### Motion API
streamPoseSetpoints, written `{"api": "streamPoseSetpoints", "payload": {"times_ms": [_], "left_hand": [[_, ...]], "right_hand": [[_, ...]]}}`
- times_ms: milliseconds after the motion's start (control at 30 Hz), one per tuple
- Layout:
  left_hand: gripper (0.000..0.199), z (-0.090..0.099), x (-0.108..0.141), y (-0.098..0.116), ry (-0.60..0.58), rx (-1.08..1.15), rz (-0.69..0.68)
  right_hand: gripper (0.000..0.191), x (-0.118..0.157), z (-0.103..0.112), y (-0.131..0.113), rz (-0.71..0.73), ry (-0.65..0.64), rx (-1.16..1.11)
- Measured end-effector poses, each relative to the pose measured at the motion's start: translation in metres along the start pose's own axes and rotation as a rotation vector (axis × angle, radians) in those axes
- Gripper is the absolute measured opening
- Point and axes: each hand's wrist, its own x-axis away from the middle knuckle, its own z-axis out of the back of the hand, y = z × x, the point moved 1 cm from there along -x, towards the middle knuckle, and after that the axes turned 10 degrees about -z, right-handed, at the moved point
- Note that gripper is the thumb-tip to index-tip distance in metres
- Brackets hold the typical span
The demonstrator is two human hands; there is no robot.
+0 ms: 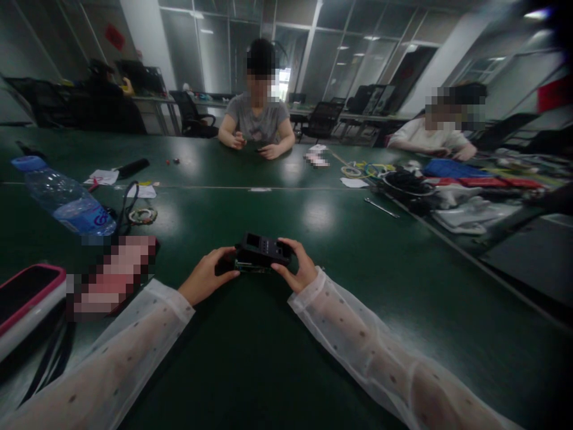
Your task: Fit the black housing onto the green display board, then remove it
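Note:
A small black electronic device (264,248) with a square window and a row of small buttons is held just over the green table. Its casing sits tilted, and the edge of a circuit board (250,267) shows beneath the front side. My left hand (207,275) grips the left end between thumb and fingers, the thumb lying by the board's edge. At the right end, my right hand (299,264) pinches the casing, thumb in front and fingers behind. Whether board and casing are joined I cannot tell.
Left on the green table (358,310) are a water bottle (67,200), a pink-edged phone-like object (29,292) and a cable coil (143,216). A wrench (381,207) lies right of centre, near piled cables and bags (465,191). Two people sit across the table.

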Motion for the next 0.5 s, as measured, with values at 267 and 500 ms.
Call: {"api": "streamPoseSetpoints", "payload": {"times_ms": [267,500], "left_hand": [[0.063,0.0,0.0008,0.0007,0.006,0.043,-0.036],[0.07,0.0007,0.0014,0.0039,-0.024,-0.045,-0.025]], "right_hand": [[0.057,-0.0037,-0.0063,0.0092,0.112,-0.231,0.105],[0.063,-0.0049,-0.0069,0.0115,0.035,-0.268,0.159]]}}
